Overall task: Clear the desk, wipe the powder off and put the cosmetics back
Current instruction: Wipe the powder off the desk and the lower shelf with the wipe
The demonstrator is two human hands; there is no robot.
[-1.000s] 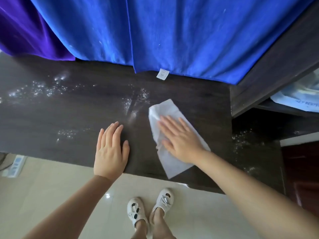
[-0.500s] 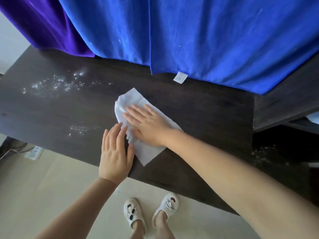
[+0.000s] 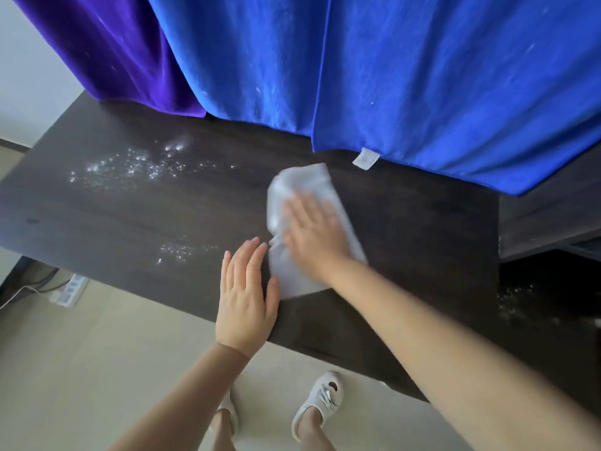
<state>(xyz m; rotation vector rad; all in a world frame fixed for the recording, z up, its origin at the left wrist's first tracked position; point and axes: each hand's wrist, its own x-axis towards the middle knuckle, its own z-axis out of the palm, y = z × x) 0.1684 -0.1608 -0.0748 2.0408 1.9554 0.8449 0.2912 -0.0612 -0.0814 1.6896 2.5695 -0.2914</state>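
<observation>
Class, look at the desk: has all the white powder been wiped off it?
No: white powder lies scattered on the desk, left of the white wipe under the right hand.

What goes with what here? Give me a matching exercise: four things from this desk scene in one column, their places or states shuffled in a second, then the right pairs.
Column one:
1. white wipe
2. left hand
3. blue cloth
4. power strip

Column two:
A. lying on the floor under the desk's left end
B. hanging behind the dark desk, a white label at its hem
C. flat under the right hand
D. lying palm down near the desk's front edge, holding nothing

Pairs: 1-C, 2-D, 3-B, 4-A
</observation>
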